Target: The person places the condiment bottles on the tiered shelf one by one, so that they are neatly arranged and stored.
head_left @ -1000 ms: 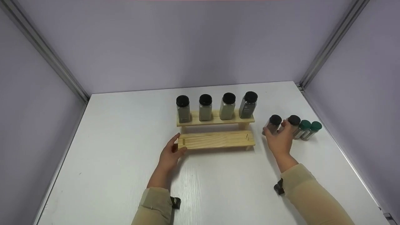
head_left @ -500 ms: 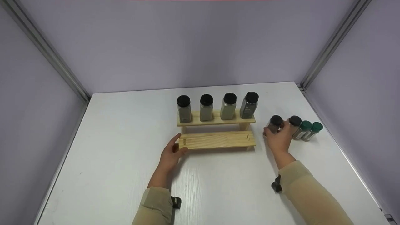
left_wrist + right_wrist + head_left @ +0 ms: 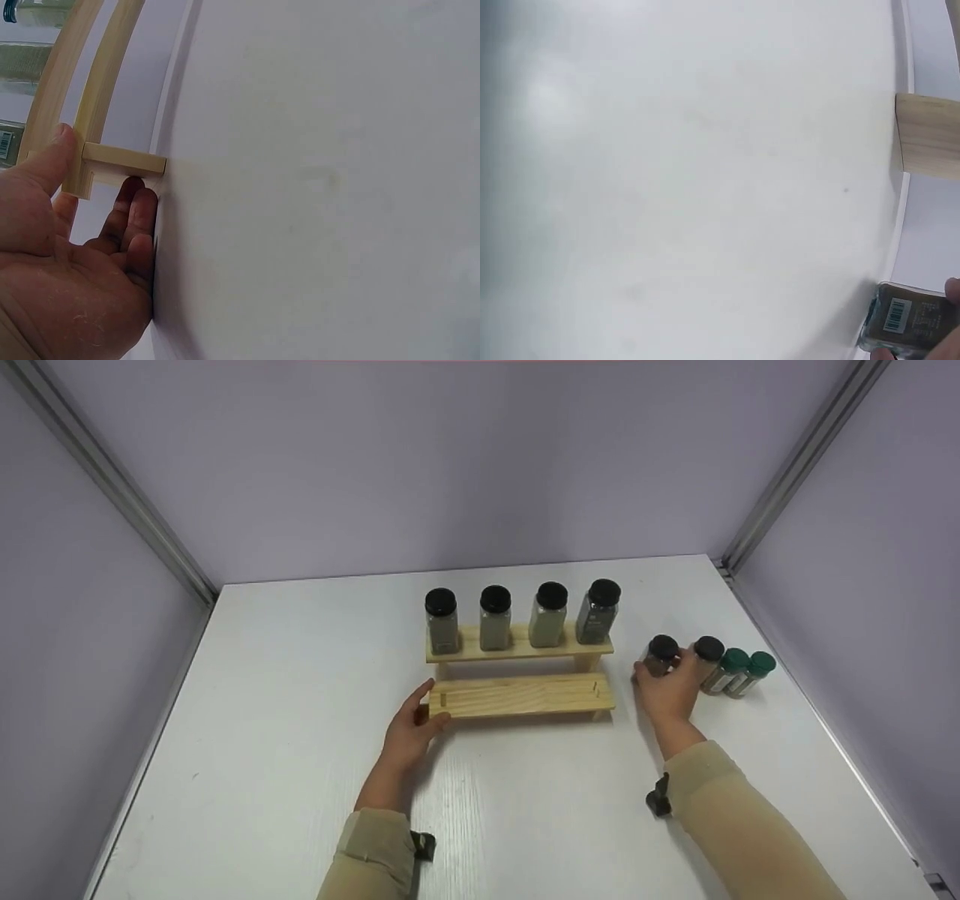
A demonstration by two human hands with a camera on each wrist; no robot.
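My left hand (image 3: 407, 735) grips the left end of the lower shelf of a two-tier wooden rack (image 3: 521, 696), thumb at the front edge and fingers around the end. In the left wrist view the thumb presses the shelf board (image 3: 96, 97) beside its leg (image 3: 124, 159). My right hand (image 3: 670, 694) holds a black-capped spice jar (image 3: 660, 656) between thumb and fingers, right of the rack. The right wrist view shows that jar (image 3: 911, 319) upright at the tabletop, its barcode label facing the camera, with fingertips on its sides.
Several black-capped jars (image 3: 494, 619) stand along the rack's upper shelf. Close by the right hand are another black-capped jar (image 3: 709, 652) and two green-capped jars (image 3: 733, 664). Panel walls (image 3: 480, 465) bound the white table (image 3: 285, 720) at the back and sides.
My right wrist and sleeve have shifted slightly left, while the fingers stay on the same jar. The left hand and the rack stay as they were.
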